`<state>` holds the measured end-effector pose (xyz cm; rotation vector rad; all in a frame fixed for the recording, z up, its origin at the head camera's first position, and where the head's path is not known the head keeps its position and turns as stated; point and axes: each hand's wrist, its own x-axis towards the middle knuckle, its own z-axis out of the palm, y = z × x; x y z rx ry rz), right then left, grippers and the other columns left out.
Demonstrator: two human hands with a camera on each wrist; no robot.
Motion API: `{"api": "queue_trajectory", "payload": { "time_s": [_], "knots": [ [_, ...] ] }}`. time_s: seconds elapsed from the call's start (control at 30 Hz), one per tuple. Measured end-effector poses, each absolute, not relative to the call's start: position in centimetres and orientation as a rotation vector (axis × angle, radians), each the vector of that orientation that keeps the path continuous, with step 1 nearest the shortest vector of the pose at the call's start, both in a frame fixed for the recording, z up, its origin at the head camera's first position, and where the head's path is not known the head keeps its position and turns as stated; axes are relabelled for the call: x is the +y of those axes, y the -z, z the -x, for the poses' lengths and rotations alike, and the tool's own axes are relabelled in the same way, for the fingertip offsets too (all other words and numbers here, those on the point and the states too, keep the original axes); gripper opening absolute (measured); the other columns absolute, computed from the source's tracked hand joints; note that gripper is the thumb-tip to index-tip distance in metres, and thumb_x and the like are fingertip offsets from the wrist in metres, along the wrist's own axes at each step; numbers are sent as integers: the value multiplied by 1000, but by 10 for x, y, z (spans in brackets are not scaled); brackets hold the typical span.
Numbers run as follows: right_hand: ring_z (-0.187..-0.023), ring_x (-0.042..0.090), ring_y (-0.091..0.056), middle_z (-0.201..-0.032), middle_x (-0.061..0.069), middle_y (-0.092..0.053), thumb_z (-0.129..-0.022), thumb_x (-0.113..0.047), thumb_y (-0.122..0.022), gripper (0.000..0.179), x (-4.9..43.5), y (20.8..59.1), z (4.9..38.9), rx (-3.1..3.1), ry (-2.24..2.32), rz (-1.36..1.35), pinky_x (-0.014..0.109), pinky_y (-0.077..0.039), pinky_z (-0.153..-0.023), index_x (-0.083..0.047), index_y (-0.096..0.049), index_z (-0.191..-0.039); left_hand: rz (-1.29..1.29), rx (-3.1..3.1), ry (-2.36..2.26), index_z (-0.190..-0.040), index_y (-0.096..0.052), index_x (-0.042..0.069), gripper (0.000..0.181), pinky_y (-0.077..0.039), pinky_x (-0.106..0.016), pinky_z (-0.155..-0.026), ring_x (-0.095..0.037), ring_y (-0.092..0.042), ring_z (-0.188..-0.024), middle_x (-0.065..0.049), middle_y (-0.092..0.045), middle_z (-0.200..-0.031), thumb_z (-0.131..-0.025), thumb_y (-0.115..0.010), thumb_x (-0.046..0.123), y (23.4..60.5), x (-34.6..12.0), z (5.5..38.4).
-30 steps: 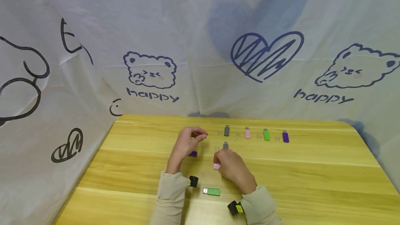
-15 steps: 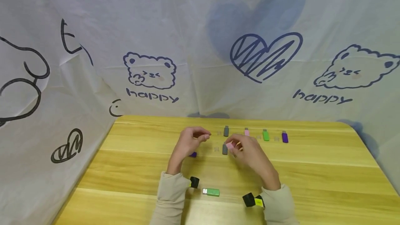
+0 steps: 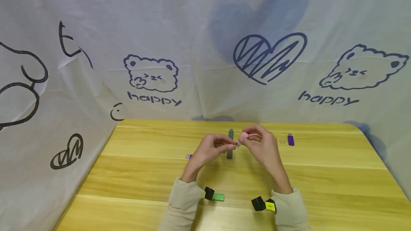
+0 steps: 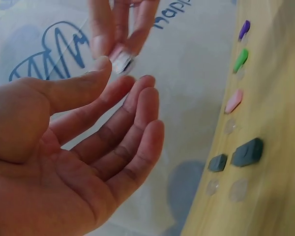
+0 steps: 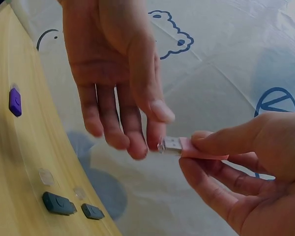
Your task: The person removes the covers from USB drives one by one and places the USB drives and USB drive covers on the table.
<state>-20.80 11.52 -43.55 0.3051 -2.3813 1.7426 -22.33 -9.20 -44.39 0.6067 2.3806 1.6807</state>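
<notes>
My right hand pinches a pink USB flash drive between thumb and fingers, held up above the table. Its metal plug points left, with a small clear cap at the end. Right at that cap are the fingertips of my left hand, thumb and index finger parted and the other fingers loosely bent. Below the hands, two grey flash drives lie on the wood, a nearer one and a farther one. Clear caps lie beside them.
Along the table's back lie another pink drive, a green one and a purple one. A second purple drive is left of my left hand. Near the front, a green drive is partly hidden by the left wrist camera.
My right hand has lifted the pink flash drive off the table and brought it up and to the right. My left hand has moved right, to the drive's plug end.
</notes>
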Motion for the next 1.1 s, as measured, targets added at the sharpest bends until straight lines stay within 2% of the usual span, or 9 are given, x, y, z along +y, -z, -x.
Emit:
{"api": "queue_trajectory", "payload": {
  "time_s": [0.1,0.27,0.47,0.53,0.8,0.93,1.1],
  "knots": [
    [-101,32,-73,-111,18,-68,-93,-7,-77,20,115,436,208,-2330,-1839,-288,26,-59,-80,2,-67,-108,-589,2327,-1752,-109,-75,0,16,-58,-54,-84,-15,-72,-87,-12,-76,-101,-98,-71,11,446,-88,224],
    [-92,25,-75,-102,15,-74,-90,-11,-81,20,113,433,208,-2313,-1853,-272,26,-60,-78,0,-68,-100,-487,2204,-1955,-109,-71,-3,16,-58,-51,-87,-16,-71,-86,-16,-75,-103,-100,-69,10,450,-87,225],
    [-86,20,-76,-95,9,-76,-87,-15,-84,17,113,432,206,-2371,-1760,-322,25,-60,-76,-4,-72,-94,-464,2206,-2054,-111,-71,-4,16,-59,-44,-86,-42,-68,-97,-16,-73,-103,-99,-68,6,447,-88,225],
    [-86,22,-76,-94,9,-76,-88,-15,-84,16,113,433,207,-2395,-1712,-357,25,-60,-76,-4,-74,-94,-478,2227,-2059,-111,-71,-5,16,-59,-39,-84,-45,-67,-99,-16,-73,-103,-99,-69,5,445,-87,224],
    [-89,26,-75,-98,10,-75,-94,-15,-78,12,111,433,207,-2489,-1629,-455,32,-61,-76,-4,-75,-99,-539,2340,-2018,-107,-74,-2,13,-59,-28,-82,-26,-71,-96,-16,-73,-106,-97,-71,4,442,-84,222],
    [-86,25,-74,-94,9,-75,-93,-13,-78,11,109,432,206,-2513,-1585,-466,33,-62,-75,-3,-75,-97,-565,2402,-1974,-104,-75,-1,10,-59,-27,-82,-24,-71,-95,-15,-74,-103,-95,-73,4,441,-84,221],
    [-80,21,-74,-91,8,-76,-92,-12,-79,9,108,431,205,-2540,-1538,-470,29,-61,-71,-4,-75,-96,-568,2445,-1946,-102,-77,0,9,-59,-30,-85,-25,-72,-94,-13,-74,-102,-94,-74,5,439,-86,221]
  ]
}}
